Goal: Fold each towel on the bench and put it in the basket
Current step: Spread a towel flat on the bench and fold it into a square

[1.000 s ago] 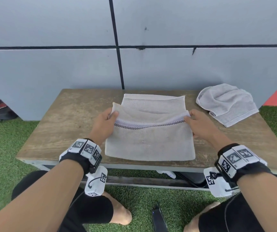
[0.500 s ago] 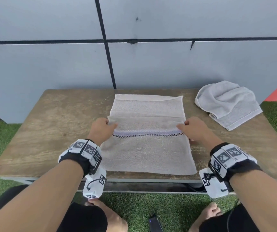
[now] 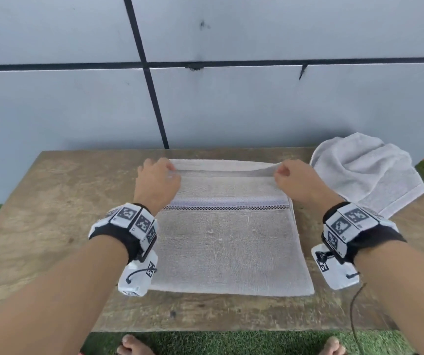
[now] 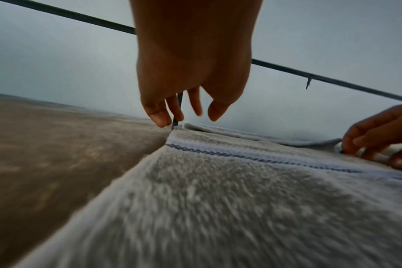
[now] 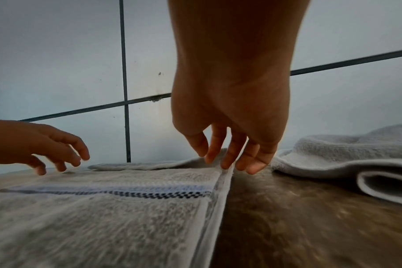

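Grey panelled wall behind a wooden worktop (image 3: 52, 226). Striped towel (image 3: 229, 242) lies flat, centred. Left hand (image 3: 158, 180) hovers spread, empty; right hand (image 3: 295, 180) pinches the far corner. Recommend aligning edges squarely, then smoothing before the next fold.

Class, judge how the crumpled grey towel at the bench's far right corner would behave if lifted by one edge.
The crumpled towel lies in soft rounded folds, so it would probably droop, not stay stiff. It looks light for its bulk. Its fuzzy pile suggests grip on the wooden bench.
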Demonstrator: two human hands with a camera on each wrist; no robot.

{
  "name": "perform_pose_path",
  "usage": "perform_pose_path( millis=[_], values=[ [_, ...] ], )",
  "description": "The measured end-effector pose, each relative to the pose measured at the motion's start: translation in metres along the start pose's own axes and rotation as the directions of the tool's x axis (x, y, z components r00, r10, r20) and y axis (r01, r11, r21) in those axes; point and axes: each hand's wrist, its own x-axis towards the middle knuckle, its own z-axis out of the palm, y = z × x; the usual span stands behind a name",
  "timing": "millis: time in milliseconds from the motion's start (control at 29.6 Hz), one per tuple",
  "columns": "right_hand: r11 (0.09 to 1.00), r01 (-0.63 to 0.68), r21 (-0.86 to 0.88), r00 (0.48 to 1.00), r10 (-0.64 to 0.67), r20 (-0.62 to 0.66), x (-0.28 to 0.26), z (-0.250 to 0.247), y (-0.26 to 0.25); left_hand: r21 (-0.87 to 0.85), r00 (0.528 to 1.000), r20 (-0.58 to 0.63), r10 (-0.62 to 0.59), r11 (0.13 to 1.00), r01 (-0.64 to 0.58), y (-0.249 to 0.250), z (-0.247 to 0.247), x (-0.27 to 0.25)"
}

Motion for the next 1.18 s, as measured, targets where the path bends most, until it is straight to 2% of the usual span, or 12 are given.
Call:
perform_pose_path(
  millis=[101, 270, 337, 439, 607, 709, 776, 844, 979, 1046, 1181],
  values=[
    [0.996, 0.002, -0.092, 0.995, 0.007, 0.102, 0.021, 0.005, -0.003, 0.161, 0.994, 0.099, 0.047, 0.985, -0.062, 0.009, 0.005, 0.014],
    [1.000, -0.007, -0.016, 0.992, 0.009, 0.125, 0.027, 0.005, -0.006, 0.223, 0.986, 0.142, 0.088, 0.968, -0.119, 0.009, 0.009, 0.027],
    [1.000, 0.019, -0.015, 0.995, -0.018, 0.102, 0.024, 0.006, -0.006, 0.210, 0.987, 0.109, 0.114, 0.968, -0.135, 0.007, 0.010, 0.025],
    [0.999, 0.032, -0.043, 0.997, -0.029, 0.066, 0.017, 0.008, -0.004, 0.150, 0.991, 0.114, 0.070, 0.985, -0.087, -0.001, 0.008, 0.020],
    [0.996, 0.048, -0.074, 0.995, -0.042, 0.086, 0.010, 0.011, 0.004, 0.160, 0.993, 0.110, 0.044, 0.985, -0.062, -0.010, 0.005, 0.012],
    [0.993, 0.065, -0.101, 0.996, -0.057, 0.075, 0.015, 0.015, 0.012, 0.158, 0.988, 0.150, 0.022, 0.986, -0.046, -0.013, -0.001, 0.012],
    [0.994, 0.089, -0.068, 0.996, -0.087, 0.032, 0.019, 0.014, 0.014, 0.122, 0.983, 0.174, 0.055, 0.990, -0.077, -0.012, -0.009, 0.017],
    [0.993, 0.114, 0.010, 0.993, -0.114, -0.029, 0.023, 0.008, 0.014, 0.040, 0.980, 0.149, 0.129, 0.990, -0.136, -0.007, -0.018, 0.025],
    [0.986, 0.113, 0.123, 0.984, -0.094, -0.155, 0.048, -0.008, 0.011, -0.095, 0.960, -0.039, 0.276, 0.956, -0.279, 0.013, -0.033, 0.054],
    [0.987, 0.084, 0.139, 0.983, -0.059, -0.175, 0.064, -0.011, 0.007, -0.131, 0.960, -0.065, 0.271, 0.952, -0.277, 0.020, -0.031, 0.069],
    [0.996, 0.025, 0.084, 0.991, -0.014, -0.136, 0.088, -0.002, 0.004, -0.110, 0.980, -0.016, 0.196, 0.974, -0.197, 0.017, -0.010, 0.093]
  ],
)
